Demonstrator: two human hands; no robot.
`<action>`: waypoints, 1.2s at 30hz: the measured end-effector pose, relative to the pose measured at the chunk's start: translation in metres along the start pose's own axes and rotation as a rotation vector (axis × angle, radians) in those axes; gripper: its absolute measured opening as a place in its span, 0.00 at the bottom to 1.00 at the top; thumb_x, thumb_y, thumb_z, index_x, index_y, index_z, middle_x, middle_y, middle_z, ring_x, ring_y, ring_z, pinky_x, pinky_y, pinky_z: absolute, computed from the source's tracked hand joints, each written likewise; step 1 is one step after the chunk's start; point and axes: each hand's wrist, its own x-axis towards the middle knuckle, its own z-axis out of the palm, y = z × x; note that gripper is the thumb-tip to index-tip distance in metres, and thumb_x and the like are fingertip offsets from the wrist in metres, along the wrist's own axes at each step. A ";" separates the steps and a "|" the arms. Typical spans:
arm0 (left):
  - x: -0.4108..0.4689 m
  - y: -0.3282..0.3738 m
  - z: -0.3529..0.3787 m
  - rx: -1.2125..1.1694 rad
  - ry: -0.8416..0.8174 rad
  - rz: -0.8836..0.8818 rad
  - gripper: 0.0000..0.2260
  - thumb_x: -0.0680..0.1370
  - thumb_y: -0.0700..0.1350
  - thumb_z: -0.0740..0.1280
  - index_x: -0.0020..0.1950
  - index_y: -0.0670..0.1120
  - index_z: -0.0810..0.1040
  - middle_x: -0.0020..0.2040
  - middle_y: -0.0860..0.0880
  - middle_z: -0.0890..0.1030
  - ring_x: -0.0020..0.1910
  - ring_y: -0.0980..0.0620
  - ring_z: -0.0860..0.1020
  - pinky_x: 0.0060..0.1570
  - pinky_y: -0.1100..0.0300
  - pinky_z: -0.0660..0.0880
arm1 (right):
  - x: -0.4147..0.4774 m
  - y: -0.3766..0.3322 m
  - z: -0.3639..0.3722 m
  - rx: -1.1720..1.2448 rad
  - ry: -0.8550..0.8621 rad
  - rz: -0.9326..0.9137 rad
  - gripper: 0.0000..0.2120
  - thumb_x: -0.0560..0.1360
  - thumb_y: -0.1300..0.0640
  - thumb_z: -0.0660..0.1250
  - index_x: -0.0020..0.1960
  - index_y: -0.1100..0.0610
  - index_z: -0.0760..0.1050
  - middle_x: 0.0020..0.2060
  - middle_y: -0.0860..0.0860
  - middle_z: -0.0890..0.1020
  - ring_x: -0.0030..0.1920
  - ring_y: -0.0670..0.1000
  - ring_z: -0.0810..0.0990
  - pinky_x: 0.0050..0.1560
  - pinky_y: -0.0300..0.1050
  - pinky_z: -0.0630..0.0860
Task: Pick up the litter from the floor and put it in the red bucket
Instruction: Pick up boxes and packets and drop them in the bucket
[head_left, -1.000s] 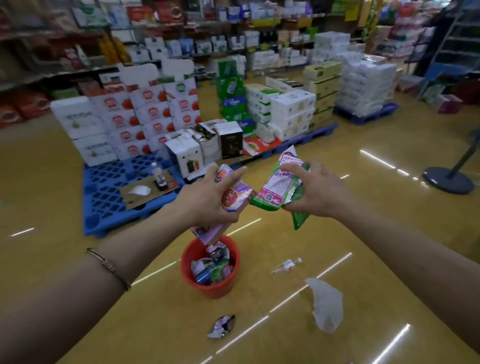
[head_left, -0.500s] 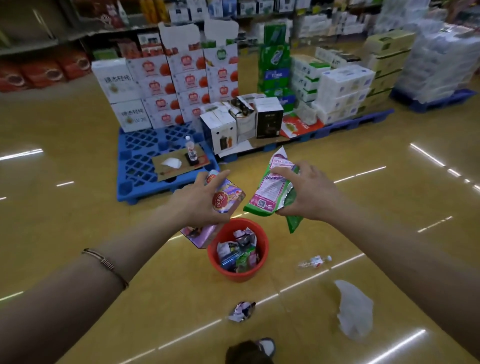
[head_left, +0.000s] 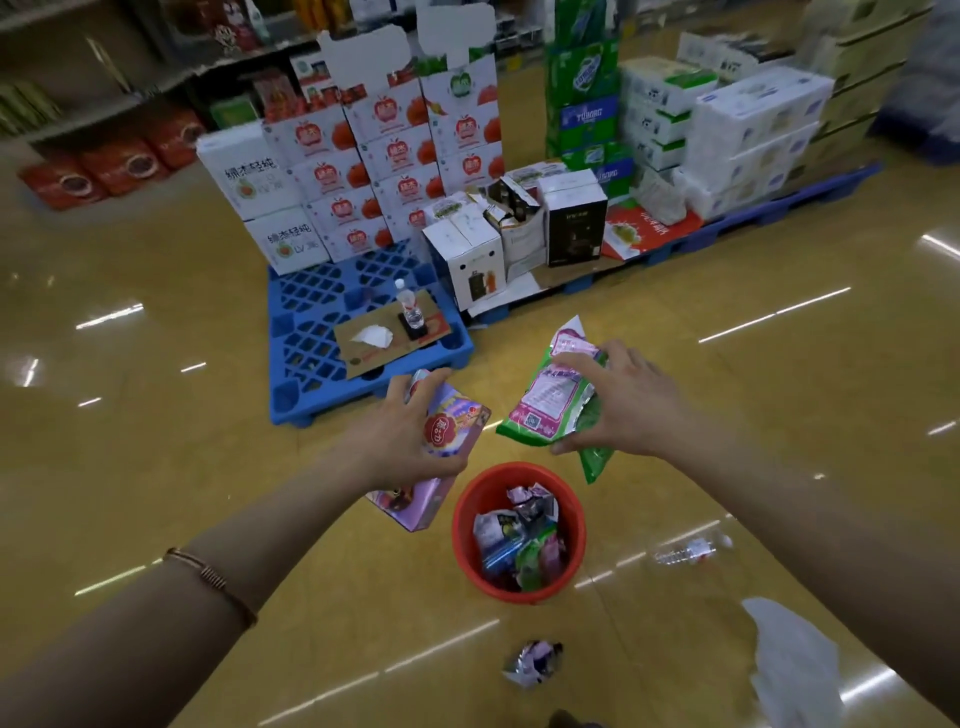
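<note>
Nearest the feet: a crumpled wrapper (head_left: 532, 670) lies on the floor, and to the right a white plastic bag (head_left: 789, 670) lies slack. Neither has been picked up.

A little further, right of centre: a clear bottle (head_left: 685, 553) lies on its side, long axis across the view. It is too blurred to tell which end has the cap. It is also on the floor, near the bucket but apart from it.

Centre: the red bucket (head_left: 519, 592) stands upright, mouth open upward, already well filled with packets and wrappers.

Above and just beyond the bucket:
- The left hand (head_left: 410, 441) has thumb and fingers curled round a purple packet (head_left: 457, 426). Its long axis slants from the fingertips down toward the near left. The lower end hangs just left of the bucket rim, not over the mouth.
- The right hand (head_left: 623, 405) pinches a green packet (head_left: 550, 400). Its long axis is tilted, top corner pointing away and up, and a green tail droops toward the bucket's far right rim.

Judgement: the task is partly done. Two pieces are held and ready to drop, and at least three are left on the floor. The purple packet needs to shift right to clear the rim.

Beyond: a blue pallet (head_left: 311, 322) carries a cardboard sheet (head_left: 363, 353) and an upright bottle (head_left: 410, 306). Stacked cartons (head_left: 389, 156) stand behind.
</note>
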 end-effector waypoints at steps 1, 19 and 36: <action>0.010 -0.002 0.000 0.017 -0.010 0.009 0.44 0.68 0.64 0.69 0.75 0.59 0.45 0.70 0.48 0.57 0.50 0.46 0.76 0.41 0.55 0.76 | 0.004 0.003 0.002 0.009 -0.007 0.009 0.50 0.57 0.28 0.70 0.73 0.40 0.54 0.69 0.55 0.61 0.70 0.57 0.62 0.69 0.54 0.62; 0.272 -0.025 0.099 0.246 -0.437 0.575 0.45 0.65 0.63 0.72 0.73 0.55 0.51 0.70 0.47 0.57 0.56 0.43 0.75 0.52 0.48 0.76 | 0.046 0.037 0.149 0.366 -0.102 0.681 0.48 0.61 0.32 0.72 0.74 0.38 0.52 0.73 0.54 0.57 0.73 0.56 0.58 0.67 0.55 0.65; 0.382 -0.087 0.349 0.144 -0.634 0.591 0.46 0.65 0.58 0.76 0.74 0.54 0.51 0.67 0.46 0.59 0.52 0.45 0.76 0.51 0.52 0.78 | 0.131 0.034 0.430 0.569 -0.177 0.712 0.51 0.63 0.37 0.74 0.76 0.40 0.46 0.75 0.50 0.50 0.75 0.53 0.50 0.70 0.52 0.62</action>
